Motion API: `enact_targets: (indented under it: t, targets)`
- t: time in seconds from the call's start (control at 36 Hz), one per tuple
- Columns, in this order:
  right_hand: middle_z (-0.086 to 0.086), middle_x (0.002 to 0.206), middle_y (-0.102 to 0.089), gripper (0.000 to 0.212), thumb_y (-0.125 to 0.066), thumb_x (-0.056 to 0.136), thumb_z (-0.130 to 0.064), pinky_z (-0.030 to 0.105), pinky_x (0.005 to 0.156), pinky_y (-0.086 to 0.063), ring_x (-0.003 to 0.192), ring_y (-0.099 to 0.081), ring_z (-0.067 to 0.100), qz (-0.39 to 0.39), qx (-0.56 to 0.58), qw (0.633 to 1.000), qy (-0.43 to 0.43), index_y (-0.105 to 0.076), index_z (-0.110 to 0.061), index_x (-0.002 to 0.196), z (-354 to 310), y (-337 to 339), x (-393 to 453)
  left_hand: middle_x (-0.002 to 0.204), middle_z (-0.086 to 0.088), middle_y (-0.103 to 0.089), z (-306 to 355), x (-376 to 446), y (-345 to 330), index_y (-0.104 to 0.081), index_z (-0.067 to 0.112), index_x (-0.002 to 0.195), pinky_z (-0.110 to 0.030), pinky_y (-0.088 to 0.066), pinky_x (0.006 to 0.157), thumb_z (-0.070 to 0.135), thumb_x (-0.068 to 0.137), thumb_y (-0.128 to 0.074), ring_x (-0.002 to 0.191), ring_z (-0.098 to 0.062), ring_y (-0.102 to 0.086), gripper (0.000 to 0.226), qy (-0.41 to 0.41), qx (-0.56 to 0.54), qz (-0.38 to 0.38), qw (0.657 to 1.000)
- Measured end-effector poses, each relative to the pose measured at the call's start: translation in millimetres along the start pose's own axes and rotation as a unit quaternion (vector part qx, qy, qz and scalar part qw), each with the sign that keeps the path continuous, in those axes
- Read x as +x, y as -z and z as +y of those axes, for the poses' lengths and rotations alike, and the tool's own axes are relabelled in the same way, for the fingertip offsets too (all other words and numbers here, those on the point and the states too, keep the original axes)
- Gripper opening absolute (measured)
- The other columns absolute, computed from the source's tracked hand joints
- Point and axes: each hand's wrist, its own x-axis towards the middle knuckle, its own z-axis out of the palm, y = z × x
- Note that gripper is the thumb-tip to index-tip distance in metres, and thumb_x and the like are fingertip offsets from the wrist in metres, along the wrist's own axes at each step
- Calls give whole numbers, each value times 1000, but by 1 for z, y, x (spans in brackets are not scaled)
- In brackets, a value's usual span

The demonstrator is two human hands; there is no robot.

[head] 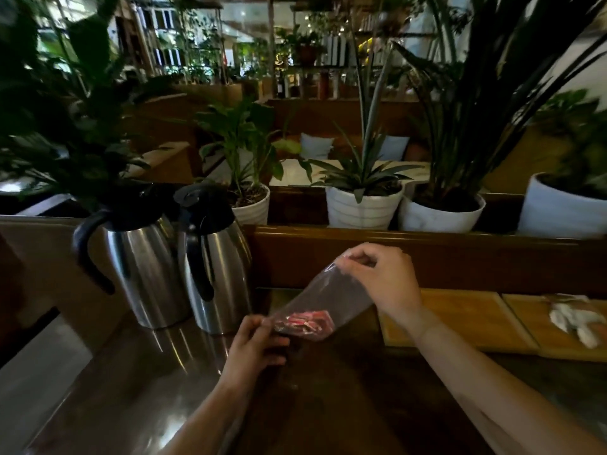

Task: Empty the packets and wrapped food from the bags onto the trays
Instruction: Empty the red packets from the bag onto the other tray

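Observation:
A clear plastic bag [323,290] hangs slanted above the dark table, held between both hands. My right hand [381,280] pinches its upper edge. My left hand [254,343] grips its lower end, where several red and white packets [308,320] lie bunched inside. Two wooden trays stand at the right: the nearer tray [460,320] is bare, and the farther tray [532,326] carries a few pale wrapped items [574,320].
Two steel jugs with black handles [141,267] [216,267] stand at the left of the table. A wooden ledge [410,254] runs behind, with white potted plants [364,205] on it. The dark tabletop [328,399] lies below my arms.

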Motion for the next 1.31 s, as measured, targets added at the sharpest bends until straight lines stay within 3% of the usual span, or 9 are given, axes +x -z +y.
enact_targets:
  t: [0.14, 0.25, 0.33, 0.64, 0.75, 0.86, 1.0, 1.17, 1.31]
  targets:
    - [-5, 73, -74, 8, -75, 83, -32, 30, 66, -58, 69, -68, 8, 6, 40, 999, -11, -76, -26, 78, -12, 18, -3, 109, -11, -73, -9, -4, -9, -66, 17, 100, -35, -60, 75, 29, 85, -67, 100, -26, -72, 19, 10, -71, -38, 997]
    - [-5, 73, -74, 3, -76, 83, -30, 24, 65, -56, 69, -68, 9, 18, 61, 998, -28, -77, -27, 81, -16, 33, -3, 111, -5, -74, -18, -5, -16, -69, 32, 106, -37, -59, 83, 24, 60, -92, 106, -25, -71, 52, 20, -71, -96, 993]
    - [-2, 72, -75, 5, -76, 83, -28, 19, 62, -54, 66, -68, 8, 16, 73, 997, -35, -78, -23, 85, -16, 44, -2, 112, -8, -74, -26, -3, -25, -67, 31, 116, -36, -58, 84, 16, 63, -92, 105, -26, -71, 61, 33, -65, -108, 991]
    - [-6, 70, -75, 10, -78, 81, -27, 15, 60, -52, 64, -67, 3, 12, 100, 994, -37, -80, -18, 85, -3, 91, 2, 107, 14, -73, -35, -11, -93, -74, 39, 98, -32, -57, 81, 27, 89, -68, 96, -9, -70, 17, -49, 95, -71, 992]
    - [-3, 68, -74, 9, -77, 83, -21, 14, 57, -50, 59, -64, 2, -11, 131, 990, -46, -79, -13, 86, 11, 112, 3, 105, 16, -72, -33, -10, -107, -76, 35, 91, -27, -59, 73, 29, 85, -67, 94, -10, -70, 12, -81, 109, -52, 989]
    - [0, 72, -75, 4, -75, 84, -17, 19, 63, -55, 65, -66, 7, -27, 131, 989, -60, -79, -16, 85, 31, 128, 7, 102, 14, -71, -28, -8, -113, -75, 32, 87, -36, -61, 78, 31, 80, -68, 94, -12, -70, 9, -110, 139, -56, 983]
    - [-8, 64, -74, 8, -72, 87, -15, 10, 53, -47, 58, -65, -4, -34, 136, 986, -94, -78, -16, 82, 62, 142, 14, 103, 12, -71, -20, -1, -111, -73, 35, 86, -23, -59, 67, 31, 81, -65, 89, -9, -70, 10, -154, 184, -58, 969]
    - [-5, 67, -74, 9, -70, 89, -17, 17, 56, -50, 61, -66, 1, -42, 127, 983, -127, -78, -13, 87, 103, 148, 19, 94, 5, -75, -6, 16, -114, -73, 29, 84, -12, -54, 64, 37, 75, -69, 82, -9, -72, 12, -180, 229, -37, 956]
    - [-1, 75, -77, 11, -70, 88, -10, 17, 60, -53, 67, -68, 8, -46, 150, 976, -154, -78, -9, 96, 132, 152, 20, 96, 9, -73, 3, 36, -122, -71, 32, 85, -13, -55, 60, 19, 90, -66, 83, -8, -72, 15, -158, 275, -44, 947]
